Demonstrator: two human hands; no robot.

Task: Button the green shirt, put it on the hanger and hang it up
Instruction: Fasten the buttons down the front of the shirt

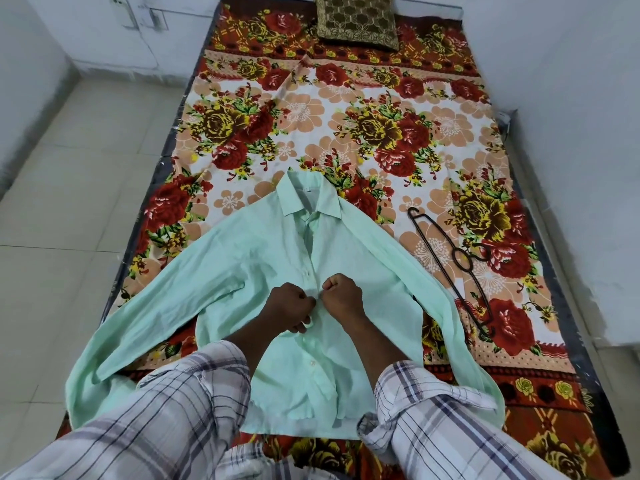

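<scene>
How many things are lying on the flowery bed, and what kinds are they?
Green shirt: 1
Hanger: 1
Cushion: 1
Total: 3

The pale green long-sleeved shirt [263, 258] is taking up the near half of the bed's red-and-orange floral sheet [346, 109], its sleeves spreading out towards both near corners. The left hand [289, 304] and right hand [343, 294] are pinching its front strip side by side, blocking the middle. A thin dark hanger [454, 260] is lying just beside the right sleeve, leaving a strip of bare sheet before the right edge, where a white wall [571, 81] is closing in. The far half is lying open up to the brown patterned cushion [356, 20] at the far edge. Beyond the left edge, pale floor tiles [69, 202] are giving open room.
</scene>
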